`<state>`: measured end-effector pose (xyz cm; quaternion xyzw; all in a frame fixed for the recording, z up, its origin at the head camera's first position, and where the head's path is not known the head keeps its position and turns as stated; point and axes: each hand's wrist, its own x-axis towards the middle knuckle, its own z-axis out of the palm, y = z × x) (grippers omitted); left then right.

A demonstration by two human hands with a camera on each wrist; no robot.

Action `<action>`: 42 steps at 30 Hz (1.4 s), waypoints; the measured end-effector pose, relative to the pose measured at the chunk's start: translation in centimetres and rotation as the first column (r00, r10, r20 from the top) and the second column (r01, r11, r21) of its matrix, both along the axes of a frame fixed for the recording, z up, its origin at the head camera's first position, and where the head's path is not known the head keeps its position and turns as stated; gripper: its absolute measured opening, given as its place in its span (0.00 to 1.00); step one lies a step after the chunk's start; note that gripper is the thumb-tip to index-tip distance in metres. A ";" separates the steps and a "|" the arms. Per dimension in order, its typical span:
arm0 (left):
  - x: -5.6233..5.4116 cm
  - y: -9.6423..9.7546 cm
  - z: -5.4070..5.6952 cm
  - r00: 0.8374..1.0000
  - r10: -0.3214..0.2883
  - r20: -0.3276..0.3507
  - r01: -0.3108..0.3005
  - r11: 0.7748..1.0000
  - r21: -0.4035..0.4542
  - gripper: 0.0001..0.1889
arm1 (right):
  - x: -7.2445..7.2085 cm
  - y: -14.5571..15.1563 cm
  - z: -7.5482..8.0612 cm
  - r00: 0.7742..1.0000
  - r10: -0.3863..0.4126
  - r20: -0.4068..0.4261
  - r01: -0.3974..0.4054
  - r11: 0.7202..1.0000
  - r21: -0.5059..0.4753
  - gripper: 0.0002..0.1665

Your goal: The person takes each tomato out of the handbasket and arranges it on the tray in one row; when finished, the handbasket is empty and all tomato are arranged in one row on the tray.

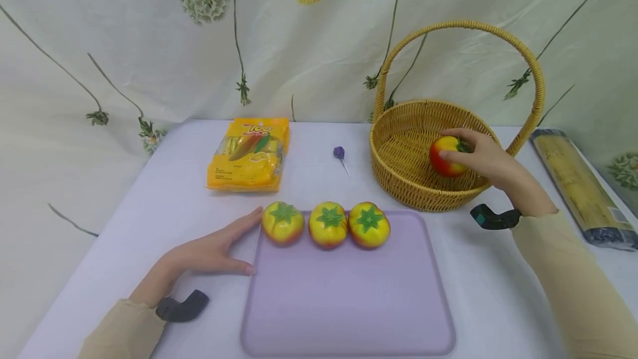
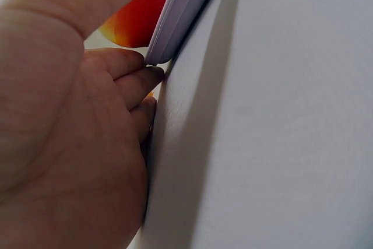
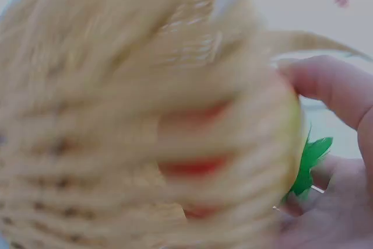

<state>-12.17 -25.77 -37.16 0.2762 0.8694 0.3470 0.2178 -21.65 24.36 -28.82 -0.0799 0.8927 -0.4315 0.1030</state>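
Note:
In the head view my right hand grips a red-and-yellow toy persimmon with a green leafy top, inside the wicker basket. The right wrist view shows thumb and fingers around this persimmon, partly hidden by the blurred basket wall. My left hand rests at the left edge of the lilac tray, fingers extended and thumb apart; fingertips meet the tray's rim in the left wrist view. Three persimmons sit in a row along the tray's far edge: left, middle, right.
Behind the tray, a yellow candy bag lies on the left and a purple lollipop near the middle. The basket's tall handle arches above it. A long packet lies at the right, before a flowered cloth backdrop.

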 end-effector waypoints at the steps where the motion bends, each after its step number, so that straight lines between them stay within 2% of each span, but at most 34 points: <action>1: 0.0 0.0 0.1 1.000 0.001 0.000 -0.001 1.000 0.000 0.54 | 0.7 -0.2 0.5 1.000 0.000 -0.012 0.000 1.000 -0.021 0.36; 4: 0.1 0.0 0.1 1.000 0.004 -0.008 -0.004 1.000 0.000 0.55 | 3.0 -1.1 1.6 0.997 0.031 -0.066 -0.035 0.998 -0.055 0.34; 8: 0.1 0.0 0.1 1.000 0.002 -0.022 -0.002 1.000 0.000 0.55 | 6.3 -2.3 1.8 0.983 0.127 -0.131 -0.136 0.989 -0.057 0.31; 12: 0.0 -0.1 -0.1 1.000 -0.005 -0.028 0.005 1.000 -0.003 0.54 | 8.6 -3.4 1.0 0.969 0.197 -0.148 -0.208 0.976 -0.061 0.31; 17: 0.0 0.0 0.0 1.000 -0.008 -0.028 0.008 1.000 -0.003 0.55 | 10.1 -4.5 -1.1 0.955 0.229 -0.188 -0.239 0.970 -0.032 0.32; 21: 0.0 0.0 0.1 1.000 -0.006 -0.022 0.006 1.000 -0.004 0.55 | 10.5 -5.0 -2.9 0.949 0.230 -0.216 -0.236 0.972 -0.002 0.33; 29: 0.0 -0.1 -0.1 1.000 -0.005 -0.019 0.005 1.000 -0.005 0.55 | 9.9 -5.5 -5.4 0.942 0.221 -0.252 -0.220 0.975 0.035 0.35; 36: 0.0 -0.1 -0.1 1.000 -0.007 -0.024 0.007 1.000 -0.003 0.55 | 9.6 -5.7 -6.3 0.946 0.189 -0.263 -0.190 0.981 0.021 0.35; 42: 0.0 -0.1 -0.2 1.000 -0.006 -0.030 0.005 1.000 -0.005 0.55 | 9.5 -5.9 -6.5 0.938 0.176 -0.297 -0.162 0.984 0.073 0.37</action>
